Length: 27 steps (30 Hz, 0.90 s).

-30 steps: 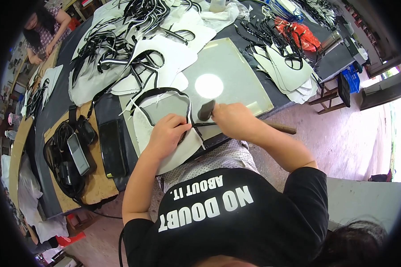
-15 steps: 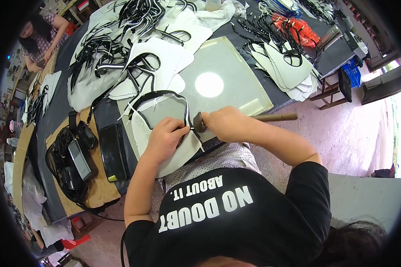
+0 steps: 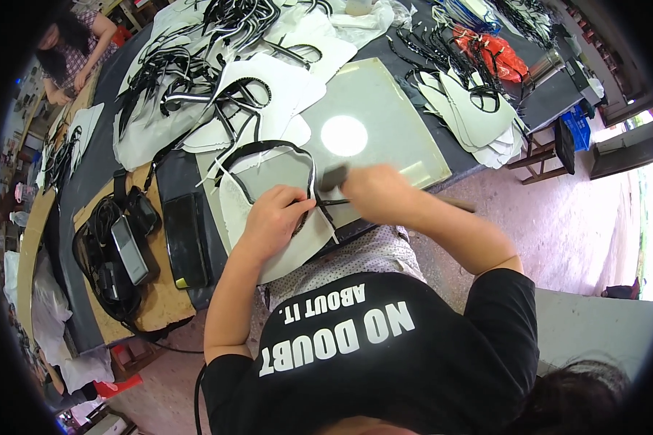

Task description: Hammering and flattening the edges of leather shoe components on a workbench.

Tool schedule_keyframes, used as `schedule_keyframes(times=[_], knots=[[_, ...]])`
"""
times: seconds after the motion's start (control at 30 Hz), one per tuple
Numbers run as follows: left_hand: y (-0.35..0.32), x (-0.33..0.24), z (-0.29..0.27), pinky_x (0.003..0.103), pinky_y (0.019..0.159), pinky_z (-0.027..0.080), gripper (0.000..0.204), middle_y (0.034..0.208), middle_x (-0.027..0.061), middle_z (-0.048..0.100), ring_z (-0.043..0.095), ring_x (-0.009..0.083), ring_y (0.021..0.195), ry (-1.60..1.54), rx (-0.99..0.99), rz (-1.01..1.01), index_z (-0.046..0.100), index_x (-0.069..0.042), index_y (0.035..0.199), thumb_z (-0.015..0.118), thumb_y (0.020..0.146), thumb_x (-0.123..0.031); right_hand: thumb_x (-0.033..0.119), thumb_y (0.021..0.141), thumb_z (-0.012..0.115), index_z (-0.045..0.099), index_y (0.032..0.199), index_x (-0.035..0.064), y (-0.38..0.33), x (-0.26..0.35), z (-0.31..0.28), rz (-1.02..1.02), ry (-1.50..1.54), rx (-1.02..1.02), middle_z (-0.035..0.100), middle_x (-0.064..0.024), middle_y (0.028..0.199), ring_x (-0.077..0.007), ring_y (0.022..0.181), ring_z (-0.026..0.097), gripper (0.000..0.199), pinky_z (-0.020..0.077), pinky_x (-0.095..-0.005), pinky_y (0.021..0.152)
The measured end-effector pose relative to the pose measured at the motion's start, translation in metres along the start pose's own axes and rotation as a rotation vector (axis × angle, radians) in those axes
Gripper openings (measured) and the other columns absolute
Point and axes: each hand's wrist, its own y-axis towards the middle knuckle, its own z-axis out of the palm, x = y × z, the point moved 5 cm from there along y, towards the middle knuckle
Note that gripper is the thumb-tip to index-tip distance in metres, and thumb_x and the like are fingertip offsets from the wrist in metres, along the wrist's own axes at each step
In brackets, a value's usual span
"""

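Note:
My left hand (image 3: 271, 219) has its thumb and fingers closed on a black-and-white strap (image 3: 313, 172), which curves up from a white, rounded flat piece (image 3: 294, 255). That piece lies at the near edge of a pale, translucent board (image 3: 395, 123), partly over it. A hammer (image 3: 334, 177) is in my right hand (image 3: 377, 192), gripped close to its dark head; the handle sticks out under my right forearm. The hammer head is a little above and right of my left fingertips, apart from the strap and blurred by motion.
White pieces with black straps (image 3: 243, 94) heap at the back left; another stack (image 3: 471, 116) sits right of the board, by a red bag (image 3: 490, 54). At left are a black wallet-like case (image 3: 185, 243) and a grey device (image 3: 130, 250) with cables. Another person (image 3: 76, 51) sits far left.
The hammer and my right hand have moved up and slightly right, away from the strap near my left fingers. My left hand keeps its hold.

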Motion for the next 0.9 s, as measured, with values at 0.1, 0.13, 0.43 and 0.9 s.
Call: schedule_keyframes(times=[0.1, 0.13, 0.43, 0.9], knots=[[-0.001, 0.007, -0.003, 0.032, 0.062, 0.044, 0.014, 0.079, 0.0065, 0.055, 0.053, 0.0229, 0.073, 0.019, -0.057, -0.109, 0.061, -0.005, 0.078, 0.062, 0.065, -0.006, 0.003, 0.071, 0.048, 0.045, 0.089, -0.002, -0.006, 0.008, 0.019, 0.05, 0.066, 0.25, 0.059, -0.0174, 0.069, -0.0323, 0.067, 0.059, 0.018, 0.0469, -0.0391, 0.059], [-0.002, 0.008, -0.005, 0.032, 0.062, 0.044, 0.013, 0.078, 0.0065, 0.055, 0.053, 0.0229, 0.072, 0.027, -0.041, -0.114, 0.061, -0.005, 0.077, 0.063, 0.064, -0.006, 0.003, 0.071, 0.048, 0.045, 0.089, -0.002, -0.006, 0.007, 0.018, 0.048, 0.061, 0.249, 0.059, -0.0174, 0.069, -0.0323, 0.067, 0.059, 0.018, 0.0469, -0.0391, 0.059], [0.0, 0.008, -0.009, 0.031, 0.06, 0.044, 0.011, 0.075, 0.0043, 0.054, 0.052, 0.0215, 0.07, 0.017, -0.045, -0.052, 0.06, -0.005, 0.073, 0.064, 0.063, -0.006, 0.004, 0.071, 0.049, 0.046, 0.089, -0.0014, 0.003, 0.0, 0.003, 0.081, 0.06, 0.067, 0.059, -0.017, 0.07, -0.0322, 0.067, 0.059, 0.019, 0.0469, -0.0393, 0.058], [-0.003, 0.008, -0.019, 0.031, 0.057, 0.044, 0.012, 0.073, 0.0047, 0.054, 0.053, 0.0215, 0.067, 0.133, -0.275, -0.074, 0.059, -0.005, 0.074, 0.063, 0.063, -0.005, 0.019, 0.081, 0.048, 0.052, 0.079, -0.0037, 0.008, -0.001, -0.021, 0.035, 0.106, -0.144, 0.056, -0.0179, 0.065, -0.0341, 0.061, 0.057, 0.023, 0.0455, -0.0404, 0.056]])
